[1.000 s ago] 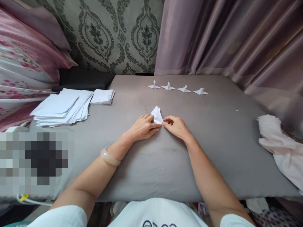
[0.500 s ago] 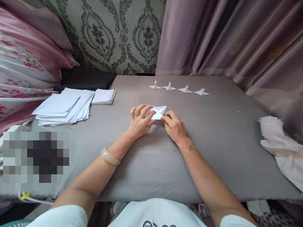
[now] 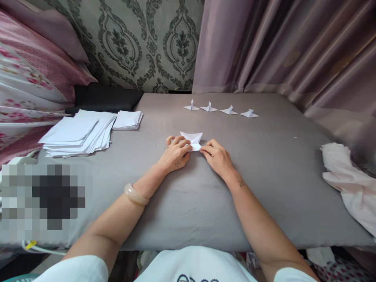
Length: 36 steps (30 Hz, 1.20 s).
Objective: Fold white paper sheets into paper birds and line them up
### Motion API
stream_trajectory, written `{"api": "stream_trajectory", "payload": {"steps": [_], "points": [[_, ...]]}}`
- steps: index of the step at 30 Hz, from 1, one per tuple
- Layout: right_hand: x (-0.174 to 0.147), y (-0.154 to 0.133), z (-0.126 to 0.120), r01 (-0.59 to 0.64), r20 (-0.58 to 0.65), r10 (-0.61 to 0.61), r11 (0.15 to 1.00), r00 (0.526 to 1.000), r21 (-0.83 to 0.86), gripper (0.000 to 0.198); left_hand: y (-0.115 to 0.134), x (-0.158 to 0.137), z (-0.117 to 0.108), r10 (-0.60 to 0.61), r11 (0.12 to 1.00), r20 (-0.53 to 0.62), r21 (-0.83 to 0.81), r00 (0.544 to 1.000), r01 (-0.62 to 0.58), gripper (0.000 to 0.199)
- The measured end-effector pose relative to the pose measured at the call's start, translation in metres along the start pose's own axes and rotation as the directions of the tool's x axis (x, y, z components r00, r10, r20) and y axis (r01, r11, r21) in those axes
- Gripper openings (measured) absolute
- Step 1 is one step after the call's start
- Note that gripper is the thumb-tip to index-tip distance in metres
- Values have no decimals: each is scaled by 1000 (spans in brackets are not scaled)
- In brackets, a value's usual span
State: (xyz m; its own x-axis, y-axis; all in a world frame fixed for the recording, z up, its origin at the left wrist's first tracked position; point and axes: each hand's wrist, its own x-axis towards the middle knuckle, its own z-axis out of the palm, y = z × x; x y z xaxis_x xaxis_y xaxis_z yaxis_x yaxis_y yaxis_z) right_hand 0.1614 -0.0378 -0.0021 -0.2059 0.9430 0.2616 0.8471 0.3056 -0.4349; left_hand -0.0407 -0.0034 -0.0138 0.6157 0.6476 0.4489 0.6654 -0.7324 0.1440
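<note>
A small folded sheet of white paper (image 3: 192, 138) lies on the grey cloth between my hands, its far edge spreading into two points. My left hand (image 3: 175, 152) rests over its left part, with curled fingers gripping and pressing it; they cover that side. With thumb and forefinger, my right hand (image 3: 216, 156) pinches the near right corner. Beyond them stand several folded paper birds in a row, among them a left one (image 3: 192, 105) and a right one (image 3: 249, 113).
A stack of large white sheets (image 3: 69, 133) lies at the left, with a pile of smaller squares (image 3: 127, 120) beside it. Behind is a black cushion-like thing (image 3: 105, 98). Pale crumpled cloth (image 3: 349, 176) lies at the right edge of the grey-covered table (image 3: 276, 168).
The paper has turned and lies lower, with two points now showing at its far side. My left fingers have come down and curled over it. My right hand keeps its pinch.
</note>
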Motion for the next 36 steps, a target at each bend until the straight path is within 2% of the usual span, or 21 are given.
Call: {"api": "stream_trajectory", "payload": {"steps": [7,10,16,20,22,24,27,32,36], "points": [[-2,2,-4,-60,139,62,998,988,-14,16,2,1,-1,74,997,12,-1,997,-74,26],[-2,0,-5,-92,157,94,996,983,-17,18,5,1,-2,59,998,32,-7,998,-59,27],[0,-4,2,-185,116,184,983,976,-7,19,9,5,1,-6,1000,48,10,999,6,33],[2,-6,11,-227,56,228,974,972,-20,11,13,9,5,-82,996,54,27,995,81,30],[2,-6,15,-188,27,188,982,982,-3,8,15,11,6,-119,993,49,27,992,118,23],[1,-6,17,-106,12,106,994,994,16,13,15,10,6,-165,986,34,16,986,164,14],[-1,-7,17,-8,41,7,1000,999,23,24,12,8,4,-201,979,20,-29,979,202,19],[-5,-12,14,17,107,-10,998,994,-59,31,6,4,1,-198,976,34,-87,980,201,26],[-8,-18,11,45,129,-25,987,991,-155,34,4,4,3,-189,978,34,-81,981,191,24]]}}
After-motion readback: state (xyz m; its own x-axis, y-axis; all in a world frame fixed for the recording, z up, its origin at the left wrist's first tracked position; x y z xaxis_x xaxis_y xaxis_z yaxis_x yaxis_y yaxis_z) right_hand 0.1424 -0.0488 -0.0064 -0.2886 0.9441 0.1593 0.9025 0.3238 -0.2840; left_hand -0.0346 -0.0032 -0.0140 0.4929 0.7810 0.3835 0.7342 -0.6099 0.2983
